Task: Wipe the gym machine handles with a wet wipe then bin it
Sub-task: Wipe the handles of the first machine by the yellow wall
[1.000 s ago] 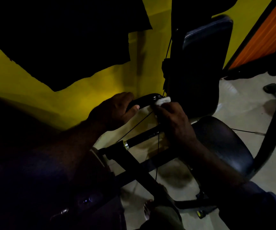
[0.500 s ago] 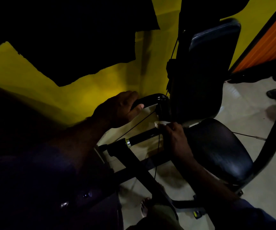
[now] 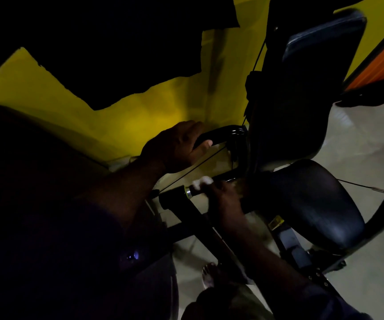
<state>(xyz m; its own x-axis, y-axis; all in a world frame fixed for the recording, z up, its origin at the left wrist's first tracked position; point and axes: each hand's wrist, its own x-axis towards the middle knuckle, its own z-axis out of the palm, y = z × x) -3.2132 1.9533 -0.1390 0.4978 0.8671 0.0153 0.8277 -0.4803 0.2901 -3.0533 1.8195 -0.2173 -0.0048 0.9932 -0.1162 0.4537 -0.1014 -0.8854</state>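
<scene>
A black curved machine handle (image 3: 221, 135) runs from upper centre down to a lower bar (image 3: 177, 195) with a metal ring. My left hand (image 3: 177, 146) grips the upper part of the handle, thumb underneath. My right hand (image 3: 223, 192) holds a white wet wipe (image 3: 201, 182) wrapped against the lower bar, just right of the metal ring. Most of the wipe is hidden in my fingers.
The machine's black seat (image 3: 313, 204) and padded backrest (image 3: 313, 77) stand to the right. A thin cable (image 3: 186, 174) crosses under my left hand. Yellow wall behind, pale tiled floor (image 3: 359, 146) to the right. My foot (image 3: 209, 276) stands by the frame at the bottom.
My right hand has slid the wipe from the top bend of the handle down to the lower bar near the metal ring. My left hand keeps its grip.
</scene>
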